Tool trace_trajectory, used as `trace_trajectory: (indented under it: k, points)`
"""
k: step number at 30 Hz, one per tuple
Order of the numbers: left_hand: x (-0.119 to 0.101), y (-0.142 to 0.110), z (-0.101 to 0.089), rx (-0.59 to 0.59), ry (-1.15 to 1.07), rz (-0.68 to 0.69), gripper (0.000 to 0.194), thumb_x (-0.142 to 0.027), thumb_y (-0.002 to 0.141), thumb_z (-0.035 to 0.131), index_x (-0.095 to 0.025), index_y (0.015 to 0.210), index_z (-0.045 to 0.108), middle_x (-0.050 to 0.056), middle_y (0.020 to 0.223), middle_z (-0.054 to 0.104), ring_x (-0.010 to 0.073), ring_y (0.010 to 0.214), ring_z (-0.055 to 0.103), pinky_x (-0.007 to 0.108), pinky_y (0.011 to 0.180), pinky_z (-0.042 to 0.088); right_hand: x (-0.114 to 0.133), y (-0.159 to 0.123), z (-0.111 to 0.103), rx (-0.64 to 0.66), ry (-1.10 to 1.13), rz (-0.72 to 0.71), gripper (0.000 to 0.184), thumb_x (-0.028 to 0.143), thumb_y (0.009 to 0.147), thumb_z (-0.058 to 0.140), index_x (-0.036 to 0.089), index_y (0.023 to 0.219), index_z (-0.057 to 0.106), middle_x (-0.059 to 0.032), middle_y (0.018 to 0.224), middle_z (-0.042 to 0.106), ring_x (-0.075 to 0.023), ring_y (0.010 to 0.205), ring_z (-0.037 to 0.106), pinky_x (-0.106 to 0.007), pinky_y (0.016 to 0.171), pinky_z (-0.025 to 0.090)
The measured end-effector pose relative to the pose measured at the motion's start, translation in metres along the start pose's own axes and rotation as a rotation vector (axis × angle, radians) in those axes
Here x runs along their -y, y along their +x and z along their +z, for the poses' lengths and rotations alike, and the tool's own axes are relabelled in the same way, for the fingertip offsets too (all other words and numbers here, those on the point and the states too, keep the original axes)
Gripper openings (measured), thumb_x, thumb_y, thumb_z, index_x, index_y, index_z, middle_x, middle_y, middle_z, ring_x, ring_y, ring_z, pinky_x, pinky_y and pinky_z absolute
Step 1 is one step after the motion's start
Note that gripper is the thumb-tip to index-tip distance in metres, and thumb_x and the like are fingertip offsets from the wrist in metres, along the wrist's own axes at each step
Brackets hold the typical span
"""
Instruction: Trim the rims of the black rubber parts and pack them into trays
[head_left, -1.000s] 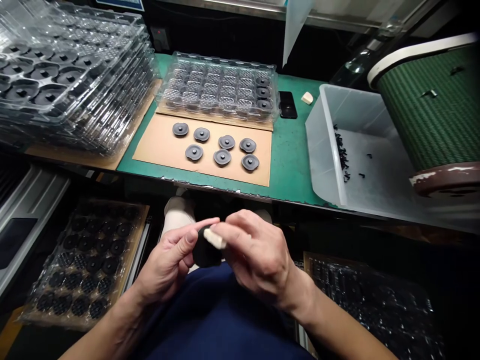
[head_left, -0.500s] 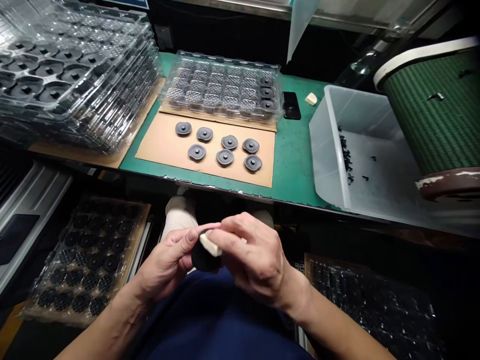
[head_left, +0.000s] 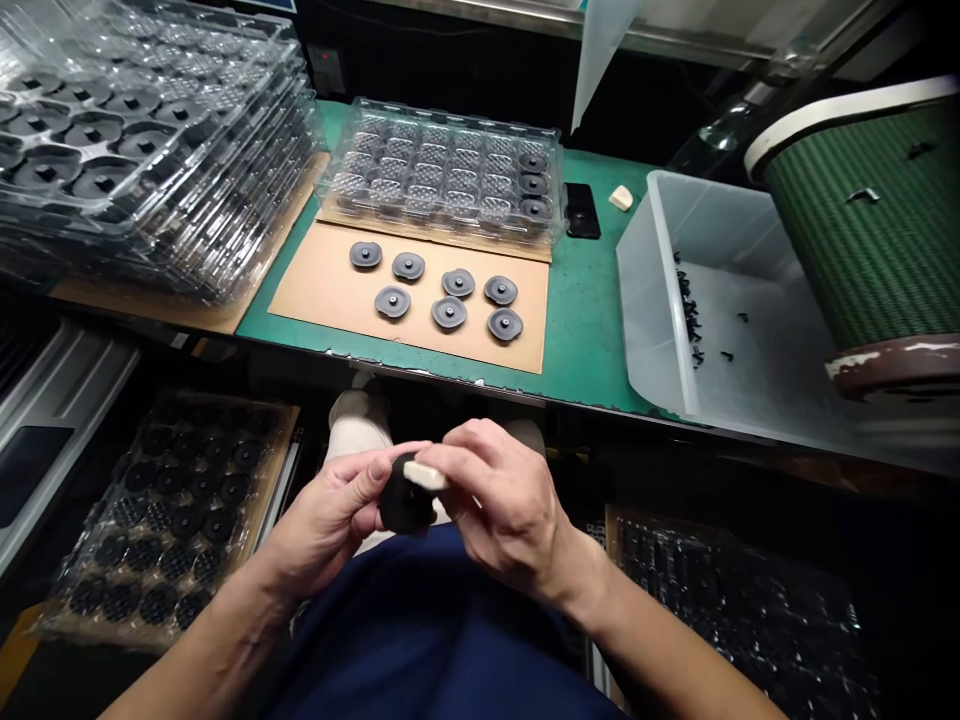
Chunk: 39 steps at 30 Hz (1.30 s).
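The left hand [head_left: 334, 515] has its grip closed on a black disc [head_left: 405, 508], thumb and fingers pinching its near-left edge. The right hand [head_left: 502, 505] has its grip closed on a small cream block [head_left: 424, 477], which it presses against the top of the disc. Both hands meet over the person's lap, just below the front edge of the bench [head_left: 585, 320].

Most of the disc is covered by fingers, so its face and centre cannot be made out. Only one end of the block shows past the right fingertips.

On the bench, straight beyond the hands, a cardboard sheet [head_left: 315, 285] carries seven grey discs [head_left: 450, 312] lying flat in two loose rows. Behind the sheet sits a clear blister tray [head_left: 442, 170]; its rightmost pockets hold dark discs, and the rest look see-through. Left of the sheet rises a stack of clear trays [head_left: 142, 150], cut off by the frame, the top one holding dark parts. Right of the sheet stands a translucent bin [head_left: 652, 300] with small black scraps on its floor. Below the bench, left of the hands, a tray of black discs [head_left: 165, 510] sits in dim light.
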<state>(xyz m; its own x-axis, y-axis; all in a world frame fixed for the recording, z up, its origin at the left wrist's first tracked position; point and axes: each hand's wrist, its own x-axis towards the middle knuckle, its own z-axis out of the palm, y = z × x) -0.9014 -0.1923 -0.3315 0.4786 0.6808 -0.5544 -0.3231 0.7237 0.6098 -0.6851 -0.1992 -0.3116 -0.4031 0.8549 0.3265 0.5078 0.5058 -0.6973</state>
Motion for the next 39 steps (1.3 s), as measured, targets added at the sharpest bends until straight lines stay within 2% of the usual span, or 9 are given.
trace_trajectory:
  k: [5, 8, 12, 16, 22, 24, 27, 31, 39]
  points:
    - [0.008, 0.001, 0.002, 0.077, -0.184, -0.089, 0.039, -0.046, 0.098, 0.066, -0.019, 0.124, 0.077, 0.013, 0.105, 0.078, 0.0222, 0.086, 0.075, 0.033, 0.080, 0.064, 0.002, 0.007, -0.002, -0.013, -0.118, -0.196, 0.018, 0.021, 0.102, 0.056, 0.021, 0.111, 0.071, -0.0080, 0.099, 0.070, -0.0211, 0.090, 0.059, -0.038, 0.080, 0.048]
    - [0.005, 0.001, 0.010, -0.078, -0.186, 0.172, 0.042, -0.033, 0.090, 0.079, -0.029, 0.131, 0.072, 0.007, 0.123, 0.076, 0.0201, 0.106, 0.074, 0.027, 0.094, 0.060, 0.007, 0.007, 0.005, -0.117, 0.020, 0.194, 0.016, 0.024, 0.102, 0.055, 0.018, 0.090, 0.066, -0.0048, 0.083, 0.066, -0.0175, 0.076, 0.056, -0.034, 0.070, 0.045]
    - [0.000, 0.002, 0.013, -0.176, -0.102, 0.411, 0.049, -0.024, 0.081, 0.088, -0.028, 0.127, 0.075, 0.008, 0.119, 0.077, 0.0231, 0.113, 0.073, 0.028, 0.102, 0.057, 0.010, 0.005, 0.012, 0.030, 0.304, 0.510, 0.025, 0.034, 0.103, 0.055, 0.020, 0.083, 0.058, 0.0021, 0.072, 0.056, -0.0123, 0.062, 0.048, -0.028, 0.055, 0.036]
    - [0.001, 0.001, 0.002, -0.102, -0.074, 0.186, 0.040, -0.032, 0.086, 0.084, -0.023, 0.125, 0.077, 0.010, 0.117, 0.077, 0.0193, 0.099, 0.074, 0.021, 0.084, 0.060, 0.005, 0.005, 0.010, -0.051, 0.067, 0.281, 0.017, 0.024, 0.102, 0.055, 0.019, 0.086, 0.061, -0.0014, 0.080, 0.056, -0.0159, 0.075, 0.048, -0.033, 0.071, 0.041]
    - [0.008, 0.003, -0.006, 0.097, -0.219, -0.132, 0.035, -0.044, 0.098, 0.066, -0.016, 0.113, 0.080, 0.013, 0.099, 0.078, 0.0188, 0.081, 0.072, 0.029, 0.076, 0.062, -0.003, 0.009, 0.000, 0.117, -0.056, -0.200, 0.026, 0.018, 0.102, 0.055, 0.025, 0.124, 0.068, -0.0058, 0.105, 0.067, -0.0202, 0.091, 0.053, -0.039, 0.083, 0.044]
    - [0.006, 0.004, -0.003, 0.062, -0.254, -0.080, 0.032, -0.040, 0.096, 0.070, -0.018, 0.118, 0.079, 0.011, 0.105, 0.078, 0.0183, 0.087, 0.073, 0.028, 0.080, 0.062, -0.002, 0.011, 0.002, 0.049, -0.105, -0.165, 0.020, 0.020, 0.101, 0.057, 0.023, 0.116, 0.070, -0.0061, 0.102, 0.068, -0.0208, 0.090, 0.054, -0.040, 0.083, 0.043]
    - [0.002, 0.005, 0.004, -0.072, -0.223, 0.197, 0.037, -0.025, 0.086, 0.083, -0.026, 0.122, 0.076, 0.007, 0.119, 0.077, 0.0196, 0.108, 0.073, 0.026, 0.096, 0.058, 0.004, 0.012, 0.009, -0.055, 0.028, 0.215, 0.017, 0.027, 0.102, 0.057, 0.018, 0.090, 0.065, -0.0035, 0.081, 0.062, -0.0165, 0.074, 0.051, -0.035, 0.071, 0.042]
    - [0.001, 0.005, 0.010, -0.165, -0.081, 0.484, 0.043, -0.013, 0.076, 0.089, -0.027, 0.115, 0.079, 0.008, 0.129, 0.075, 0.0263, 0.124, 0.068, 0.031, 0.106, 0.055, 0.010, 0.010, 0.015, 0.099, 0.388, 0.537, 0.028, 0.038, 0.104, 0.053, 0.020, 0.083, 0.057, 0.0025, 0.072, 0.054, -0.0123, 0.063, 0.045, -0.028, 0.056, 0.035]
    - [-0.005, 0.004, -0.009, -0.053, -0.077, 0.069, 0.043, -0.036, 0.085, 0.085, -0.020, 0.124, 0.077, 0.010, 0.115, 0.076, 0.0174, 0.096, 0.072, 0.022, 0.084, 0.060, 0.003, 0.007, 0.007, 0.028, -0.065, 0.156, 0.015, 0.023, 0.104, 0.052, 0.019, 0.105, 0.067, -0.0045, 0.092, 0.062, -0.0190, 0.083, 0.049, -0.037, 0.079, 0.037]
